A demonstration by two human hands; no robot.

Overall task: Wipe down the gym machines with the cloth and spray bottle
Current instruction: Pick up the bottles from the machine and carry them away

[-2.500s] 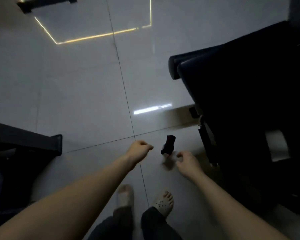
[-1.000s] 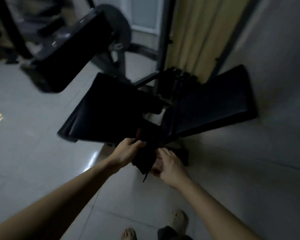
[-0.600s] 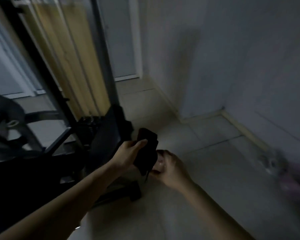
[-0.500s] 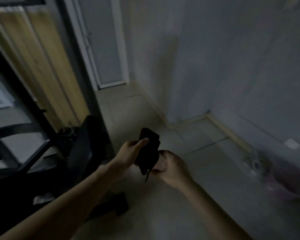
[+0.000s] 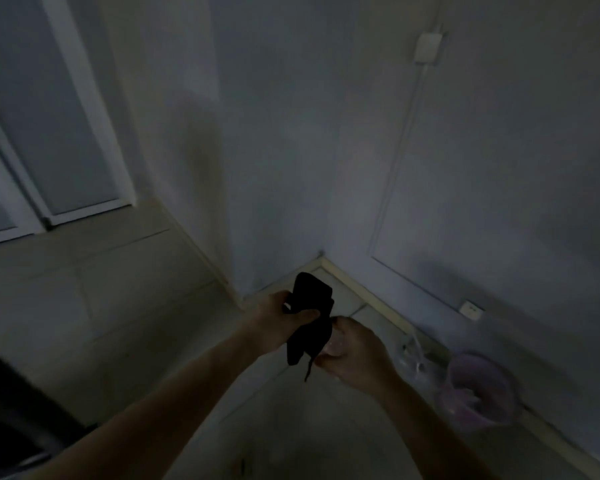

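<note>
Black bulk far left, likely a machine. Left hand gripping the dark cloth mid-air; right hand curled at its lower end, contents unclear. Fold into a flat pad, then turn leftward to wipe.

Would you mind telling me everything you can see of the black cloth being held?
The cloth is black, soft-looking fabric, bunched into an upright fold and held in the air before a room corner. The left hand grips its middle, thumb across the front; the top stands above that hand and a thin strand dangles below. The right hand sits beside its lower part; contact is unclear.
</note>
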